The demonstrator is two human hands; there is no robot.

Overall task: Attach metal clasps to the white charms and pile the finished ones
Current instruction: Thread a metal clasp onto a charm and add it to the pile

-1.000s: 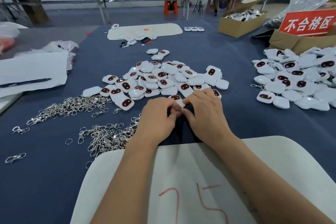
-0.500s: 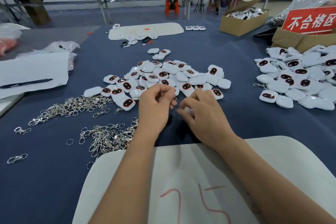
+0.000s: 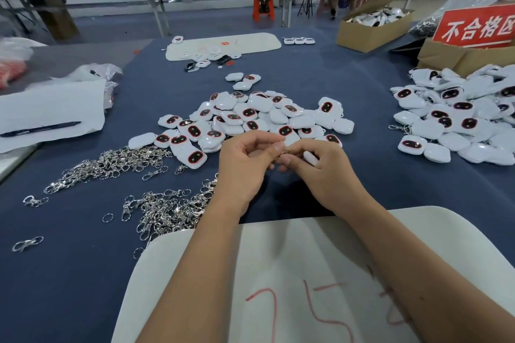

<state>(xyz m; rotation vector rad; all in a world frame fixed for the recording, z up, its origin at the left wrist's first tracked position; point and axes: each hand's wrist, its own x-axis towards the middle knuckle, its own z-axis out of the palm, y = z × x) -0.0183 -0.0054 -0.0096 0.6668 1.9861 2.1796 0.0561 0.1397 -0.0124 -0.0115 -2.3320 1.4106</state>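
Note:
My left hand (image 3: 245,167) and my right hand (image 3: 326,172) meet above the blue table, just in front of the middle pile of white charms (image 3: 250,117). Between their fingertips sits a small metal clasp (image 3: 282,154), pinched by my left thumb and forefinger. My right hand grips a white charm (image 3: 310,157), mostly hidden under its curled fingers. Loose metal clasps (image 3: 164,209) lie heaped left of my left wrist, with a second heap (image 3: 111,161) further left. A pile of charms with clasps (image 3: 457,120) lies at the right.
A white board (image 3: 320,273) marked in red lies under my forearms. At the left are paper with a black pen (image 3: 39,128) and plastic bags. Cardboard boxes (image 3: 370,28) and a red sign (image 3: 476,25) stand at the back right. Another white board (image 3: 223,44) lies far across.
My hands have lifted off the table and drawn slightly apart, then closed again. The clasp now shows between my fingertips, and the charm is up in my right hand.

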